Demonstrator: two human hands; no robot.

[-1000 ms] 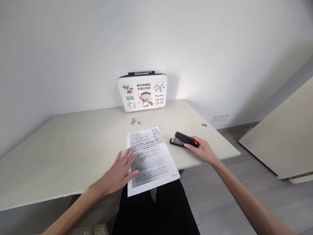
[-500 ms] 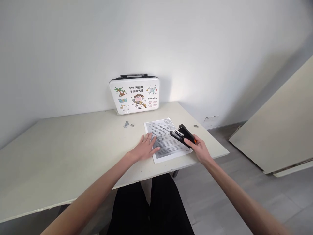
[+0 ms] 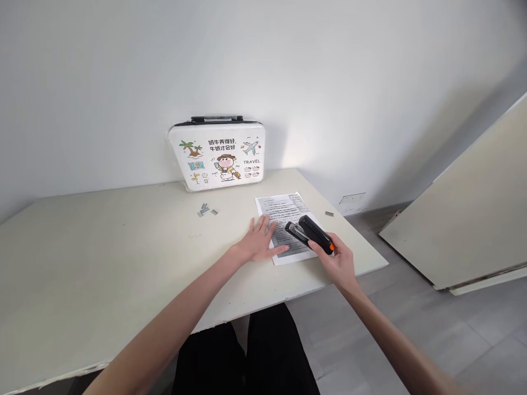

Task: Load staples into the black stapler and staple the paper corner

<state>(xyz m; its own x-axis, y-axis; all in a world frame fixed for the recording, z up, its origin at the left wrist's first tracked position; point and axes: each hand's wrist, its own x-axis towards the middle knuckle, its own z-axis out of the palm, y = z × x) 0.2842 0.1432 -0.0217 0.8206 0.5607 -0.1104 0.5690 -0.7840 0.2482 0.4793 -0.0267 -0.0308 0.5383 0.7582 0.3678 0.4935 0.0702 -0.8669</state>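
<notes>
My left hand (image 3: pixel 262 241) lies flat, fingers spread, across the left edge of a printed sheet of paper (image 3: pixel 284 207) on the table. A black stapler (image 3: pixel 313 233) with an orange mark near its rear is in my right hand (image 3: pixel 338 260), fingers wrapped round its back end. Its jaws point up and left and stand apart, over the right part of the sheet. Whether the stapler touches the paper I cannot tell. Under the stapler and my left fingers, some of the print is hidden.
On the pale table (image 3: pixel 102 263) lie several strips of staples (image 3: pixel 205 209) to the left, and one more staple strip (image 3: pixel 329 213) near the right edge. A white cartoon-printed case (image 3: pixel 220 159) leans against the wall. A pale panel (image 3: pixel 461 219) stands on the right.
The sheet has shifted right and away from me with my left hand on it. In my right hand the stapler has turned, its upper arm now facing up more. My view has moved slightly.
</notes>
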